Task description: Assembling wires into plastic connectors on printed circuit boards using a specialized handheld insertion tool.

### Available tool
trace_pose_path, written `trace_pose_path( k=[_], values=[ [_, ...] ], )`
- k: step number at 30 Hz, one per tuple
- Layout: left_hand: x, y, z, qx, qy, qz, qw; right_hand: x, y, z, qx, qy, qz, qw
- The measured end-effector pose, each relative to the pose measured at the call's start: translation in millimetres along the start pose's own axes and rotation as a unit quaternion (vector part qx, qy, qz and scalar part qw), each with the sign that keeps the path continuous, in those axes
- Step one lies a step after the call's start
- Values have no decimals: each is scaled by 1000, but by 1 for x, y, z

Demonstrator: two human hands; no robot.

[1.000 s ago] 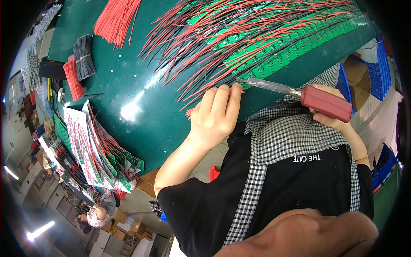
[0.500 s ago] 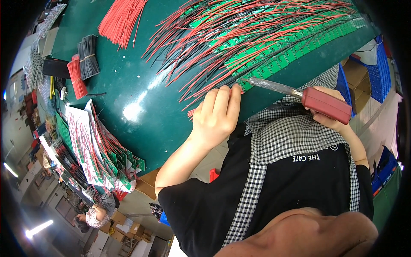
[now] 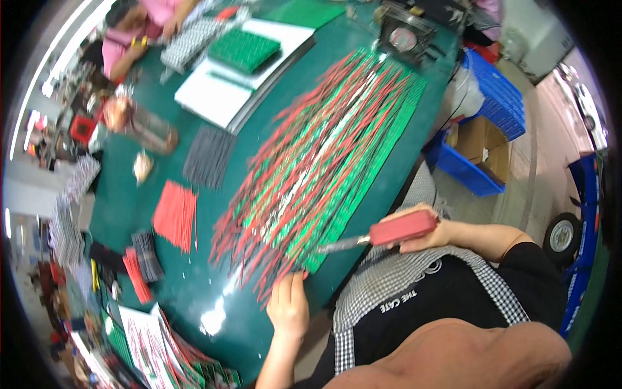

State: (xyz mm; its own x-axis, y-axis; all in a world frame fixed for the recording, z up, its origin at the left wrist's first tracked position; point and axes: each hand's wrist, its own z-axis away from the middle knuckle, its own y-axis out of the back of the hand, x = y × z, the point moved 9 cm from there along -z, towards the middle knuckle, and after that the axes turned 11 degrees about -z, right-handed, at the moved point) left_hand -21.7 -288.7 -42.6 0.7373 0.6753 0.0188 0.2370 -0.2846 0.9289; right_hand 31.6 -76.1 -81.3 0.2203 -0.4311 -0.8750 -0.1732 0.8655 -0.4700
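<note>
Rows of small green circuit boards point(image 3: 368, 175) lie on the green tabletop, with many red and black wires point(image 3: 295, 175) spread across them. At the near corner of the boards, my left hand point(image 3: 288, 308) has its fingers pressed together on red wires, of which only a small red end shows beside the fingertips. My right hand point(image 3: 440, 238) is wrapped round the red handle of a soldering iron point(image 3: 403, 228). Its metal shaft points left, with the tip over the near end of the boards, a short way from my left fingers. Whether the tip touches a board, I cannot tell.
Left of the boards lie a red wire bundle point(image 3: 175, 211), a black wire bundle point(image 3: 210, 155) and smaller tied bundles point(image 3: 137, 275). Wired boards point(image 3: 172, 353) pile up at lower left. Farther off are a green board stack point(image 3: 245, 50), a bottle point(image 3: 155, 129), a person point(image 3: 120, 48) and blue crates point(image 3: 495, 91).
The view has swung, bringing the table's far end into sight. My left hand still sits at the boards' near corner, and my right hand keeps the soldering iron pointed there.
</note>
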Motion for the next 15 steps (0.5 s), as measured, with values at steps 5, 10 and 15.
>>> trace_pose_path(
  k=[5, 10, 15],
  values=[
    [15, 21, -5, 56, -59, -23, 996, -1, 1, 13, 14, 26, -23, 999],
    [31, 22, -21, 65, -127, -47, 989, -4, 14, 17, 19, 48, -14, 999],
    [40, 15, -36, 28, -169, -36, 985, -9, 31, 26, 77, 35, 4, 996]
  ],
)
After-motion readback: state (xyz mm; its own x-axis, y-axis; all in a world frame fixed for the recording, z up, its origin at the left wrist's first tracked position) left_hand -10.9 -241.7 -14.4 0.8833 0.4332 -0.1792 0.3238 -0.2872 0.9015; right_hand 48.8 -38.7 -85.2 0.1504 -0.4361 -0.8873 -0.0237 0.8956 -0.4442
